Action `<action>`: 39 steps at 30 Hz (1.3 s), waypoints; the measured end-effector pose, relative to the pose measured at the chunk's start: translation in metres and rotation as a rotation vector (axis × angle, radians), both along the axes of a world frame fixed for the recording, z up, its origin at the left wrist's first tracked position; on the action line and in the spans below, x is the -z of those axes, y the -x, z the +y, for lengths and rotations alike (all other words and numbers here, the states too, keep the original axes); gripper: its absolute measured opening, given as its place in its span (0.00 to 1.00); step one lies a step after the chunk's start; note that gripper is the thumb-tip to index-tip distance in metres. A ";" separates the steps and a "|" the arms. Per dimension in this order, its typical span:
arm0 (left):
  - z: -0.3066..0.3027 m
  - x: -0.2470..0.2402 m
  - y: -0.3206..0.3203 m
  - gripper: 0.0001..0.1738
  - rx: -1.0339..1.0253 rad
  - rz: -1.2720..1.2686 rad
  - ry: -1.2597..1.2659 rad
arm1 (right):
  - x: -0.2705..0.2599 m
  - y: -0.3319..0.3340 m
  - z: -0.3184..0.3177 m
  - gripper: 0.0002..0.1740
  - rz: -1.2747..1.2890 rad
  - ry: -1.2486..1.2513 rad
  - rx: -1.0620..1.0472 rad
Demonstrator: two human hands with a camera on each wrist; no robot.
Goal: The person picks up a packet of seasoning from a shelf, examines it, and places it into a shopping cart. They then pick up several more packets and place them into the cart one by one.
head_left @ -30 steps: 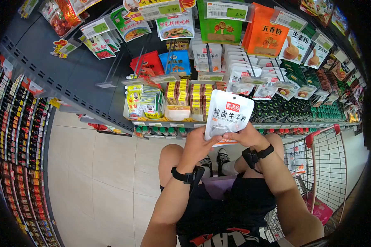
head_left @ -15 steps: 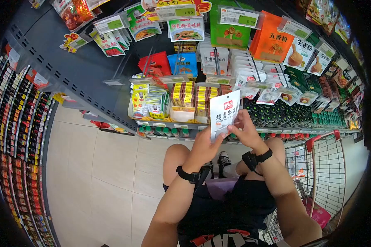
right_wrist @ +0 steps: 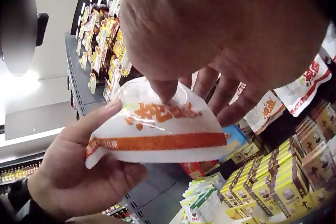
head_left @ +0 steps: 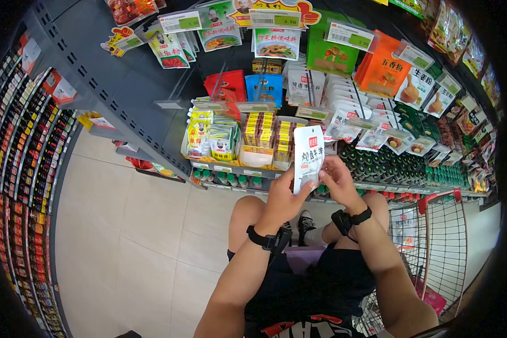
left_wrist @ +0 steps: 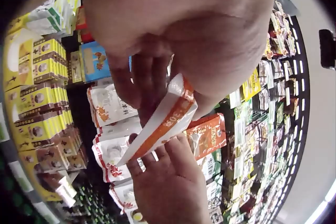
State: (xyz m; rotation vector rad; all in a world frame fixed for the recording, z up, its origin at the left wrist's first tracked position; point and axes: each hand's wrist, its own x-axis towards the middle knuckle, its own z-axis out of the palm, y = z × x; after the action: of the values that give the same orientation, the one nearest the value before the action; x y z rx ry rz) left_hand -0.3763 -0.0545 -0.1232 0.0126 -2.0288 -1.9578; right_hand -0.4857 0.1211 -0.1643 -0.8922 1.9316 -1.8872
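A white seasoning packet (head_left: 307, 149) with a red label stands upright and turned partly edge-on in front of the shelf. The left hand (head_left: 287, 194) grips its lower left side, thumb across the front. At the lower right edge the right hand (head_left: 339, 180) holds it, thumb in front and fingers behind, as the right wrist view shows. There the packet (right_wrist: 168, 142) has an orange band along its bottom. The left wrist view catches the packet (left_wrist: 163, 119) at a slant between both hands.
Similar white packets (head_left: 341, 107) hang on hooks behind. Yellow boxes (head_left: 259, 132) stand on the lower shelf, with bottles (head_left: 366, 163) to their right. A shopping cart (head_left: 442, 242) stands at the right, and another stocked shelf (head_left: 17, 186) lines the left.
The packet has turned from facing the head camera to nearly edge-on. The right hand has shifted from the lower front to the right edge. The head view has swung somewhat left.
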 end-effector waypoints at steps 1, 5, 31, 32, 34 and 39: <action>-0.002 0.000 -0.002 0.18 0.014 -0.002 0.010 | -0.003 0.000 0.001 0.23 0.019 0.002 -0.032; -0.007 0.010 -0.003 0.20 0.046 0.017 -0.020 | -0.031 -0.005 0.001 0.21 -0.043 0.096 -0.072; 0.028 0.015 0.006 0.42 1.004 -0.052 0.526 | -0.241 -0.029 0.250 0.37 -0.252 -0.089 0.014; 0.027 0.011 0.003 0.42 0.986 -0.013 0.501 | -0.235 -0.035 0.277 0.37 -0.296 -0.005 0.046; 0.030 0.001 0.002 0.42 0.980 -0.052 0.489 | -0.213 -0.035 0.333 0.36 -0.360 0.117 -0.053; 0.034 0.010 0.003 0.36 0.952 0.009 0.528 | -0.170 -0.061 0.412 0.33 -0.336 0.094 0.177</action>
State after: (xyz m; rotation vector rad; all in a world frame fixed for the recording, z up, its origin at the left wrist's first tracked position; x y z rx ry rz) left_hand -0.3791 -0.0208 -0.1329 -1.2755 -2.7587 -1.6983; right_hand -0.4246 0.5335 0.0058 -0.4022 1.7767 -2.0847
